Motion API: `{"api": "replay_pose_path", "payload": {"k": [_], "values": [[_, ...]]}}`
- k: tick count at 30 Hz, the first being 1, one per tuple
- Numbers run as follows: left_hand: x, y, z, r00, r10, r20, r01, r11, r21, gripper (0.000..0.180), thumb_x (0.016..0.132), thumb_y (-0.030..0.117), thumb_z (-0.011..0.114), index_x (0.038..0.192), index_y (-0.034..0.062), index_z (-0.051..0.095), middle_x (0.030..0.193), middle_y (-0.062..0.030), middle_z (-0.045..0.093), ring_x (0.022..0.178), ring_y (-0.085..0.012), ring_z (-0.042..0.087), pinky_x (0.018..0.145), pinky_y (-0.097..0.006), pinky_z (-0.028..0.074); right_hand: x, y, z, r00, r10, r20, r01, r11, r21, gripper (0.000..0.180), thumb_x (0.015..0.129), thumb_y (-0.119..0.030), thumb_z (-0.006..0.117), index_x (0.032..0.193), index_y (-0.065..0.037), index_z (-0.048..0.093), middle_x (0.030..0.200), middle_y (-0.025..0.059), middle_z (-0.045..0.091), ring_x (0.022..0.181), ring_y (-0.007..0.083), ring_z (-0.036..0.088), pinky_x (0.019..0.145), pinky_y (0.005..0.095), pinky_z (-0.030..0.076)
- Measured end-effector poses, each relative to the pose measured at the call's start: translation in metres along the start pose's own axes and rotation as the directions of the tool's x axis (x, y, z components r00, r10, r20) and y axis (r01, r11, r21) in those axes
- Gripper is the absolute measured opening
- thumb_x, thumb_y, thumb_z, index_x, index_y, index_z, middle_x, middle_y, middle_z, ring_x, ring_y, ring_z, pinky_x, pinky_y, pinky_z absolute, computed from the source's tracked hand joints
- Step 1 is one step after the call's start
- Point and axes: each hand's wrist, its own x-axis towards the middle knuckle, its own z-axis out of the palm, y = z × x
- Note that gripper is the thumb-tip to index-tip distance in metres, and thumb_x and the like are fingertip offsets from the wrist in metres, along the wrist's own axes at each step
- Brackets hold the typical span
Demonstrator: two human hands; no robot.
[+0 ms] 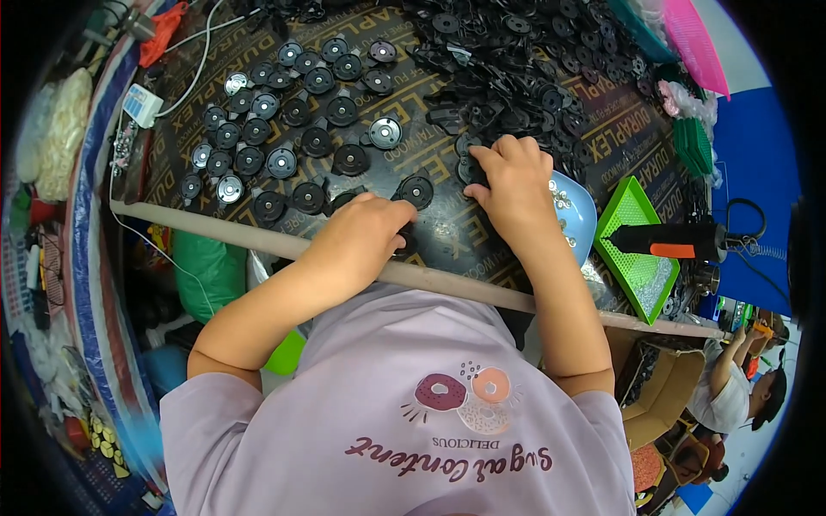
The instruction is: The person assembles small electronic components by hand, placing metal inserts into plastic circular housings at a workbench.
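My left hand (366, 230) is curled into a loose fist at the table's front edge, closed over a small black part that barely shows under the fingers. A black round disc (416, 191) lies just beyond its knuckles. My right hand (514, 179) rests palm down further back, its fingertips bent onto a black part (471, 168) at the near edge of a big pile of black plastic parts (525, 60). Rows of black discs with silver centres (284, 129) are laid out to the left of both hands.
A blue bowl (575, 211) with small metal pieces sits right of my right hand. A green mesh tray (632, 258) holds a black and orange power tool (680, 242). A pink basket (699, 43) is at the back right. The table's wooden front edge (249, 239) runs across. Another person (731, 387) sits lower right.
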Motion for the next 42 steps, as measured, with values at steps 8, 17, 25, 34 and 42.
{"api": "replay_pose_path", "payload": {"k": [8, 17, 25, 34, 42], "values": [[0.01, 0.02, -0.017, 0.982, 0.089, -0.164, -0.049, 0.971, 0.236, 0.035, 0.072, 0.005, 0.074, 0.105, 0.0024, 0.063, 0.096, -0.0125, 0.058, 0.094, -0.0339, 0.053, 0.083, -0.041, 0.047, 0.004, 0.004, -0.005, 0.998, 0.002, 0.063, -0.002, 1.0, -0.009, 0.048, 0.059, -0.011, 0.084, 0.105, -0.009, 0.07, 0.103, 0.0059, 0.055, 0.104, 0.027, 0.049, 0.089, 0.0402, 0.037], [0.138, -0.029, -0.016, 0.857, 0.327, -0.398, -0.156, 0.902, 0.403, 0.028, 0.074, 0.004, 0.073, 0.1, 0.0018, 0.061, 0.096, -0.013, 0.063, 0.101, -0.0344, 0.057, 0.088, -0.041, 0.048, -0.003, 0.005, -0.014, 0.996, 0.078, 0.034, -0.079, 0.996, 0.041, 0.04, 0.063, -0.007, 0.081, 0.102, -0.008, 0.071, 0.104, 0.0067, 0.056, 0.106, 0.0276, 0.049, 0.09, 0.0429, 0.036], [0.141, -0.019, -0.009, 0.968, 0.246, -0.047, -0.198, 0.866, 0.458, 0.031, 0.076, 0.011, 0.073, 0.103, 0.0017, 0.061, 0.098, -0.0154, 0.062, 0.094, -0.0355, 0.063, 0.079, -0.043, 0.053, -0.05, 0.036, -0.054, 0.931, 0.316, 0.186, -0.325, 0.945, 0.022, 0.039, 0.065, -0.01, 0.081, 0.101, -0.004, 0.067, 0.096, 0.0144, 0.063, 0.096, 0.0353, 0.06, 0.082, 0.0442, 0.049], [0.134, -0.011, -0.002, 0.952, 0.285, -0.108, -0.212, 0.872, 0.44, 0.022, 0.076, 0.001, 0.059, 0.097, 0.0021, 0.055, 0.091, -0.0197, 0.062, 0.084, -0.039, 0.064, 0.076, -0.046, 0.053, -0.075, 0.057, -0.026, 0.971, 0.239, 0.024, -0.24, 0.955, 0.175, 0.009, 0.079, -0.006, 0.068, 0.088, -0.004, 0.065, 0.087, 0.0151, 0.064, 0.083, 0.0365, 0.062, 0.073, 0.045, 0.05], [0.125, 0.008, -0.008, 0.958, 0.085, -0.273, -0.122, 0.985, -0.124, 0.025, 0.076, 0.001, 0.064, 0.1, 0.0031, 0.058, 0.09, -0.0128, 0.062, 0.081, -0.0256, 0.062, 0.073, -0.035, 0.05, -0.076, 0.056, -0.035, 0.931, 0.362, -0.045, -0.344, 0.912, 0.225, 0.007, 0.082, -0.006, 0.065, 0.087, -0.002, 0.065, 0.089, 0.0165, 0.064, 0.086, 0.0366, 0.062, 0.075, 0.0442, 0.05]]}}
